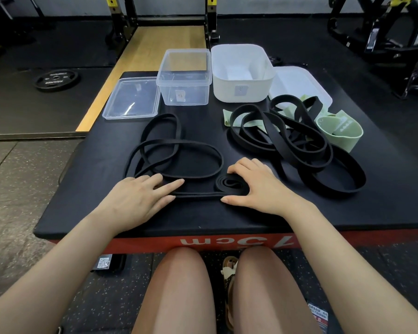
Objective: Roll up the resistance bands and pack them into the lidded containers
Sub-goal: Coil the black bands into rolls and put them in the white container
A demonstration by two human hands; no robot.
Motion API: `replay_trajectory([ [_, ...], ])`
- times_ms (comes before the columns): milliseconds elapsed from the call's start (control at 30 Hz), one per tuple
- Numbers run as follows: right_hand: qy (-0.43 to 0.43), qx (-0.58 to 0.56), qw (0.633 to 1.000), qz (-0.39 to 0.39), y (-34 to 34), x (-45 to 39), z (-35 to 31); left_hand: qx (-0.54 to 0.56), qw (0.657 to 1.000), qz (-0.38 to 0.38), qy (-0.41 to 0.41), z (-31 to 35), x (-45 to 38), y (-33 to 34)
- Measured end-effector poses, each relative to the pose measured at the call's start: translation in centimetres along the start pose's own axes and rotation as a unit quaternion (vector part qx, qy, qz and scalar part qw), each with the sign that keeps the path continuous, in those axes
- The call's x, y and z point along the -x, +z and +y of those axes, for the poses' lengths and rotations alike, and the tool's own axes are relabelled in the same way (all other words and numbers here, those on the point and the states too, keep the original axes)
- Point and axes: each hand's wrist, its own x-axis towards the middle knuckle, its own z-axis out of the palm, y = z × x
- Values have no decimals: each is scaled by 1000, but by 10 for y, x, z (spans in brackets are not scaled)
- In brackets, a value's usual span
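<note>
A thin black resistance band (179, 145) lies in loose loops on the black box top. Its near end is wound into a small flat coil (230, 185). My right hand (256, 186) curls round that coil, thumb at the front. My left hand (140, 198) lies flat with straight fingers, pressing the band's straight run. Wider black bands (299, 143) sit tangled at the right, over pale green bands (340, 131). A clear container (183, 78) and a white container (241, 73) stand open at the back.
A clear lid (132, 98) lies left of the clear container; a white lid (299, 83) lies right of the white one. The black box top (102, 189) ends just before my knees. A weight plate (56, 79) lies on the floor at left; rack frames stand behind.
</note>
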Motion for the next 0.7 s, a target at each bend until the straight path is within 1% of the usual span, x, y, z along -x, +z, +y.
replay_trajectory([
  [100,-2,0,1000,2,1,0,1,22,993,-35,-107,8,-8,-9],
  [167,-3,-1,1000,3,1,0,2,30,981,-94,-166,12,-13,-9],
  [200,-4,-1,1000,3,1,0,2,29,975,-113,-190,15,-16,-11],
  [300,-4,0,1000,3,1,0,3,16,959,-134,-250,16,-21,-12],
  [400,-4,-1,1000,2,1,0,3,18,934,-169,-315,18,-23,-14],
  [433,-5,-2,1000,3,1,0,3,19,931,-169,-323,20,-23,-16],
  [500,-4,-4,1000,4,1,0,3,33,937,-143,-317,24,-25,-20],
  [567,-5,-6,1000,2,1,0,3,65,950,-89,-293,29,-27,-20],
  [633,-8,-12,1000,-5,0,-1,3,136,959,-21,-247,32,-32,-21],
  [667,-10,-16,1000,-9,-1,-1,3,185,959,-3,-215,35,-36,-21],
  [700,-9,-23,1000,-15,-2,-1,4,231,957,-9,-178,39,-40,-23],
])
